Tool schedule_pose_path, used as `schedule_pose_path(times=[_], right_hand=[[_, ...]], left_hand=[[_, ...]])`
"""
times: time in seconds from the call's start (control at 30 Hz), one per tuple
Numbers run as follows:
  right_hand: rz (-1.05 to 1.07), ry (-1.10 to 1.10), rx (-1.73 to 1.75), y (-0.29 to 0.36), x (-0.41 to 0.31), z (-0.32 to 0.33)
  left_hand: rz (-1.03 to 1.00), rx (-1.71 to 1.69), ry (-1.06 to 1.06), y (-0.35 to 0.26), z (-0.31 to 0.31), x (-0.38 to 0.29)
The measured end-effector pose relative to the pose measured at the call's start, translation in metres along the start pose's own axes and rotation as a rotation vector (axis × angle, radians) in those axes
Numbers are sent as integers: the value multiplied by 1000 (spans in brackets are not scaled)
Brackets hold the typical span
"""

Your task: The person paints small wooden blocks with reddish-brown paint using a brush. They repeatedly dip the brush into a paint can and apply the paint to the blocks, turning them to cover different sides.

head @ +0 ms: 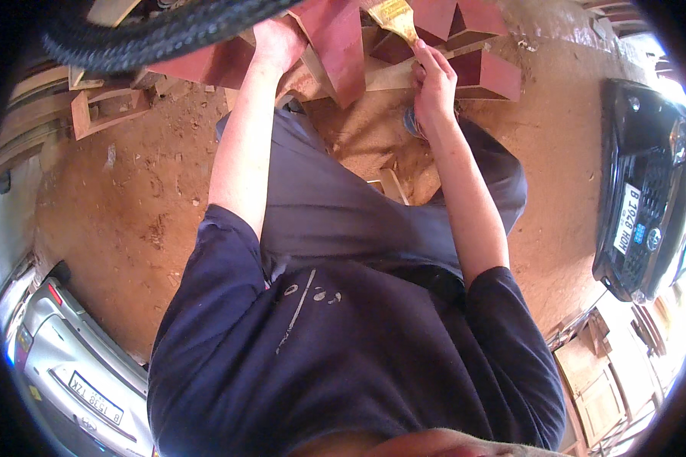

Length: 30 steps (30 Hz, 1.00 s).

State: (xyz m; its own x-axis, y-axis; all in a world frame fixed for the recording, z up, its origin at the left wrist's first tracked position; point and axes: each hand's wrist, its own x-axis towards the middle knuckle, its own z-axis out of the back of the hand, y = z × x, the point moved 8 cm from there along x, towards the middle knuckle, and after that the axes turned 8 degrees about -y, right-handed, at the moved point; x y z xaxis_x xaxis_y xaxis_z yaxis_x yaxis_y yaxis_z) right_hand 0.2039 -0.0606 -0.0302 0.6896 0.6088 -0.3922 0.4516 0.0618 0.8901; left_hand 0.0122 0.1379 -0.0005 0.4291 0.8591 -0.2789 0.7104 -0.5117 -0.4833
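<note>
My right hand (pixel 436 80) grips a paintbrush (pixel 393 14) with a yellowish handle, its head pointing up and left at the top edge of the view. My left hand (pixel 280 43) is against the left edge of a red-painted wooden piece (pixel 343 54). The fingers of that hand are hidden behind a dark braided band across the upper left. More angular wooden pieces with red faces (pixel 494 77) lie beyond and to the right of my right hand. Another red board (pixel 206 64) extends to the left of my left wrist.
Brown bare ground (pixel 131 211) surrounds me. A small wooden piece (pixel 394 185) lies between my legs. At left stands a wooden frame (pixel 111 111). A dark car (pixel 643 188) is at right, a silver car (pixel 80 377) at lower left. Wooden panels (pixel 594 394) stand lower right.
</note>
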Motion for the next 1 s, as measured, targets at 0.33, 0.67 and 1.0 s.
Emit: schedule_pose_path(times=[0.33,0.67,1.0], right_hand=[[-142,-73,-82,-14,1,12],[-107,-80,-326,-61,10,33],[-39,-5,-105,-44,5,49]], left_hand=[[44,-4,-116,3,16,4],[141,-21,-59,10,12,-1],[199,-25,-80,12,12,-3]])
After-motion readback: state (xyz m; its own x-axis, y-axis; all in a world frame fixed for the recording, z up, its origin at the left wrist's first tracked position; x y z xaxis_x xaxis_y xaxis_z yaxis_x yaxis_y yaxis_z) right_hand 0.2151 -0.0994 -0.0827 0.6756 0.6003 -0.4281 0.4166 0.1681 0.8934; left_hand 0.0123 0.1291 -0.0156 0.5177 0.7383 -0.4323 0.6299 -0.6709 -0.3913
